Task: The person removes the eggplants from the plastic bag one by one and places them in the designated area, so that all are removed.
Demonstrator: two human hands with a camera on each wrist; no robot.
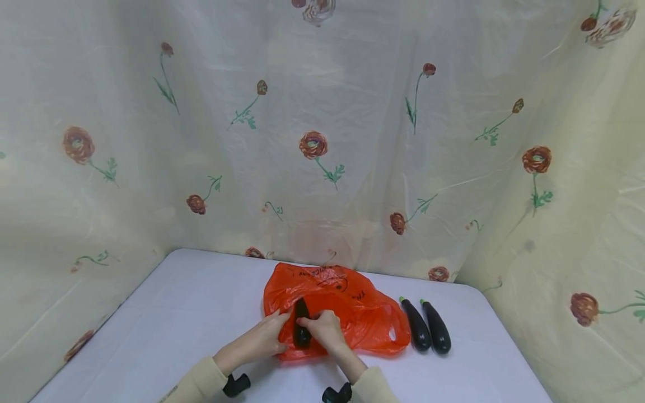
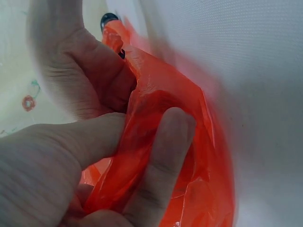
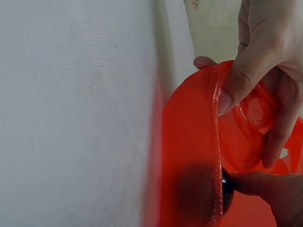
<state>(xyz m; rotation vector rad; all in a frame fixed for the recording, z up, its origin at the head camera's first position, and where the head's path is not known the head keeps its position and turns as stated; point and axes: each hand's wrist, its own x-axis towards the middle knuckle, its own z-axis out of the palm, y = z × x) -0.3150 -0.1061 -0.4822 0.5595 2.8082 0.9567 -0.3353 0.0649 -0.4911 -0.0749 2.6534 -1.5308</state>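
Observation:
A red plastic bag (image 1: 370,322) with dark printing lies on the table, its mouth towards me. My left hand (image 1: 262,338) pinches the near left rim of the bag; in the left wrist view the red film (image 2: 147,113) runs between its thumb and fingers. Inside the mouth is a dark eggplant (image 1: 301,310), pointing away from me. My right hand (image 1: 325,331) holds this eggplant from the right side. The right wrist view shows its black rounded end (image 3: 227,191) at the rim, partly seen through the film, with the right thumb against it.
Two more eggplants (image 1: 416,326) (image 1: 437,330) lie side by side to the right of the bag, green stems pointing away. A white-covered table (image 1: 201,296) bears everything. Behind and beside it hangs a flowered curtain (image 1: 353,184).

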